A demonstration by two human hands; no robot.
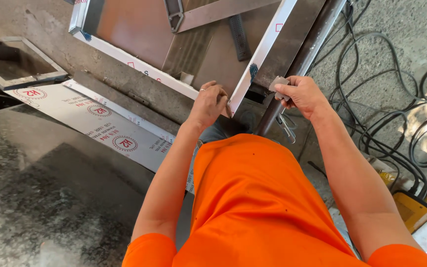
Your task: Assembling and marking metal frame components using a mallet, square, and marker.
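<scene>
My left hand rests on the near corner of a metal frame wrapped in white protective film, fingers curled over the spot where two rails meet. My right hand pinches a small grey metal piece beside a dark round pipe that runs along the frame's right rail. A steel square or clamp hangs just below that hand. My orange shirt fills the lower middle of the view.
A film-covered steel sheet lies on the floor at left, a rectangular metal box frame beyond it. Black cables coil over the concrete at right, and a yellow machine sits at lower right.
</scene>
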